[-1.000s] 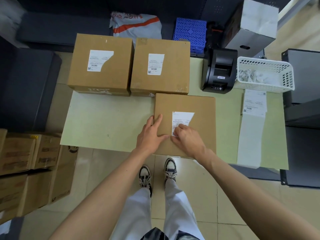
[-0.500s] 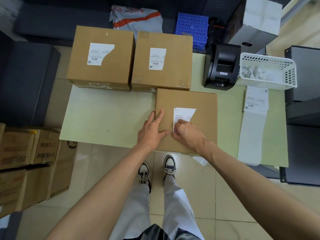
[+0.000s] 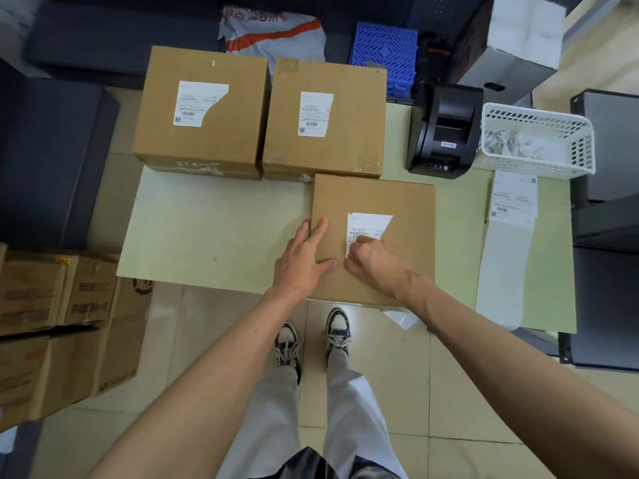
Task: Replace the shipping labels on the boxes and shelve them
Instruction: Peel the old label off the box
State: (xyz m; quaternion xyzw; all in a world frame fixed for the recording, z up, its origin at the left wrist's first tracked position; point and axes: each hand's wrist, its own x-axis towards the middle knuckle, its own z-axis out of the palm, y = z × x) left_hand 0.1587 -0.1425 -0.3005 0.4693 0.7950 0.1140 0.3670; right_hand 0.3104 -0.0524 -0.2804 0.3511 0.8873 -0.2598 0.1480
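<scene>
Green table point(image 3: 214, 233): three boxes point(image 3: 387, 202), printer point(image 3: 444, 129), basket point(image 3: 539, 164), label strip point(image 3: 508, 257).

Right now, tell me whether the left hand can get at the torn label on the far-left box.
Probably yes. The left hand lies flat on the near box; bare table lies between it and the far-left box, whose torn label faces up uncovered. It means a stretch.

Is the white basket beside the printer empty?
No, the white basket beside the black printer holds crumpled white paper scraps.

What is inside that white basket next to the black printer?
The white basket holds a loose heap of crumpled white paper strips, probably peeled label scraps. Anything beneath that heap, and the basket's floor, is covered.
</scene>
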